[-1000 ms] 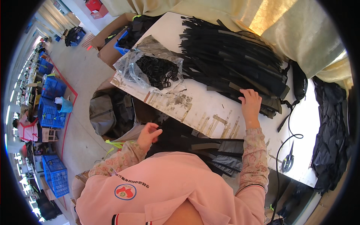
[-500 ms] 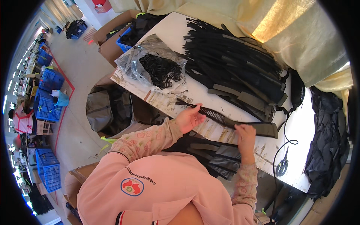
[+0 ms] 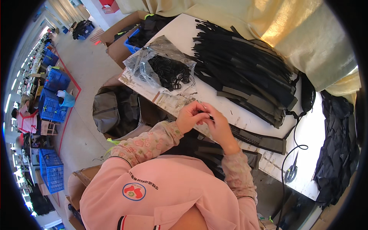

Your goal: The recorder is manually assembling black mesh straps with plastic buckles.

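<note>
My left hand (image 3: 190, 117) and my right hand (image 3: 217, 124) meet over the table's front edge, thumbs and fingers of both pinched together. A bit of black shows between the fingertips; it looks like the narrow end of a black mesh strap, mostly hidden by the fingers. From behind my right wrist, the strap's wide part (image 3: 257, 140) runs right along the white tabletop (image 3: 234, 113). Just beyond my hands lies a clear plastic bag (image 3: 138, 66) of small black plastic strap buckles (image 3: 168, 71). A thick pile of black straps (image 3: 245, 65) lies farther back.
Scissors (image 3: 291, 171) and a black cord (image 3: 283, 168) lie at the table's right. Dark quilted fabric (image 3: 334, 145) hangs past that end. An open sack (image 3: 105, 111) stands left of the table, a cardboard box (image 3: 119, 51) behind it. More straps (image 3: 209, 148) hang below the front edge.
My right hand has moved left from the strap's wide part to join my left hand. Both have closed into a pinch. The strap's wide end has shifted slightly nearer.
</note>
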